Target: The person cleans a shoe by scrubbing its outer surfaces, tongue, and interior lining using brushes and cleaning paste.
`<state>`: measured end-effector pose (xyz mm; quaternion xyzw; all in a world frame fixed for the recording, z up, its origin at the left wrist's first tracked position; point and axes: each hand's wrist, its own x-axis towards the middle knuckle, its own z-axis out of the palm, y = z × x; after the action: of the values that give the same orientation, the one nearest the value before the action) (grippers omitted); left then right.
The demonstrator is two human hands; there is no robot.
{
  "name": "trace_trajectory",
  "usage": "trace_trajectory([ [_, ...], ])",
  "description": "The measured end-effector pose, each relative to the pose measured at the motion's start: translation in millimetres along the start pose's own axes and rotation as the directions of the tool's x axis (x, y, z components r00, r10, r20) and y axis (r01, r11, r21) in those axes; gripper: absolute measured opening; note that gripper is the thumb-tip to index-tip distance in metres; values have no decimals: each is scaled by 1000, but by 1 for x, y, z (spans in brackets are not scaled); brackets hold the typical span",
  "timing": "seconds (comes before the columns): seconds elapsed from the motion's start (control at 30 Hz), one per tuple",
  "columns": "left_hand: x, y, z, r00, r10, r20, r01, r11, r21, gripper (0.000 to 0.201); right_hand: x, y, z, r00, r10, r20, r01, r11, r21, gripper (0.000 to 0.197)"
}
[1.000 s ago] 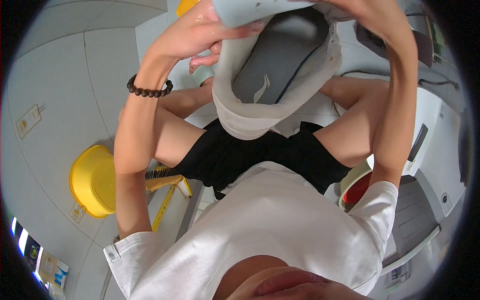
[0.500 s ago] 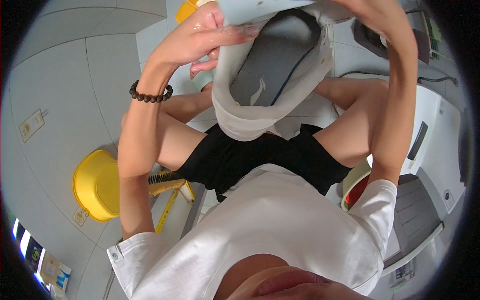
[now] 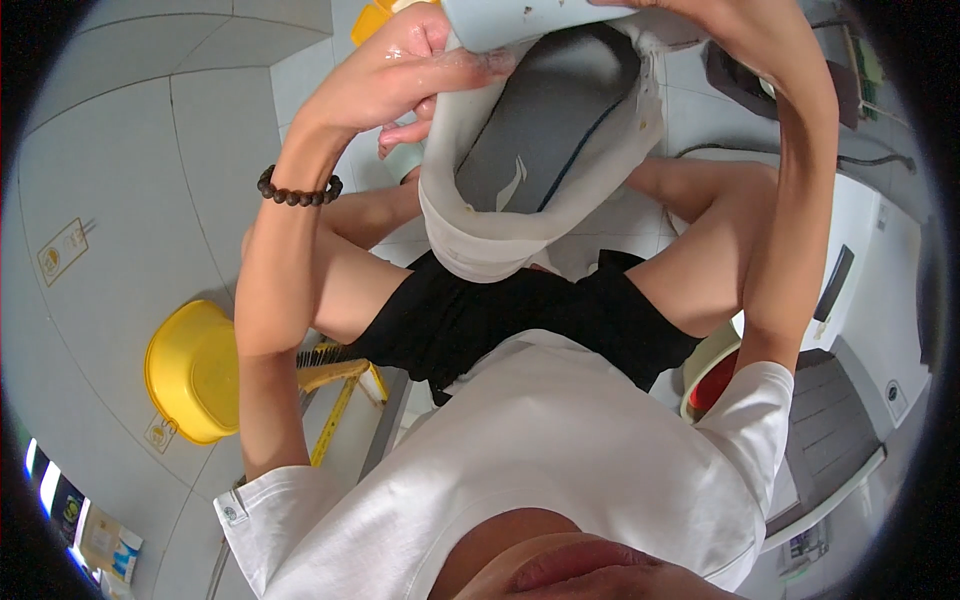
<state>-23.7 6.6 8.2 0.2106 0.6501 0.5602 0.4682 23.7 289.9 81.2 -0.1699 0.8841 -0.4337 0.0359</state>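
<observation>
Shoe (image 3: pixel 545 150), large, pale off-white with grey insole, held up at top centre of view above seated lap, opening turned toward camera, toe end pointing down. Left hand (image 3: pixel 400 75), wet and glistening, clamped on left rim of shoe, fingers (image 3: pixel 470 68) curled over edge; dark beaded bracelet (image 3: pixel 298 192) on that wrist. Right hand (image 3: pixel 700 12) at top edge of frame, mostly cut off, closed over upper right side of shoe; exact finger position not discernible. Pale blue-grey object (image 3: pixel 520 15) pressed against top of shoe between both hands, kind not determinable. Below shoe: black shorts (image 3: pixel 500 320) and white T-shirt (image 3: pixel 560 470). Tiled floor (image 3: pixel 130 170) grey, running along left side. Yellow basin (image 3: pixel 190 370) on floor near left edge, well apart from shoe. Yellow-handled brush (image 3: pixel 335 365) just beside basin, bristles dark, against left thigh. Red-and-cream bowl (image 3: pixel 715 375), partly hidden, by right hip.
</observation>
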Motion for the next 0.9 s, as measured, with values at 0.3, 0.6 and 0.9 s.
trace_trajectory([
  [0.3, 13, -38, -13, 948, 315, -52, -302, 937, 176, 35, 5, 13, 11, 942, -318, -102, 323, 946, 35, 29],
  [0.6, 4, -30, -16, 976, 199, -92, -175, 959, 222, 32, -6, -12, 12, 959, -265, -96, 254, 960, -116, 26],
  [0.9, 5, -23, 1, 988, 128, -91, -122, 990, 69, 40, -1, -26, 23, 960, -273, -63, 262, 953, -150, 28],
])
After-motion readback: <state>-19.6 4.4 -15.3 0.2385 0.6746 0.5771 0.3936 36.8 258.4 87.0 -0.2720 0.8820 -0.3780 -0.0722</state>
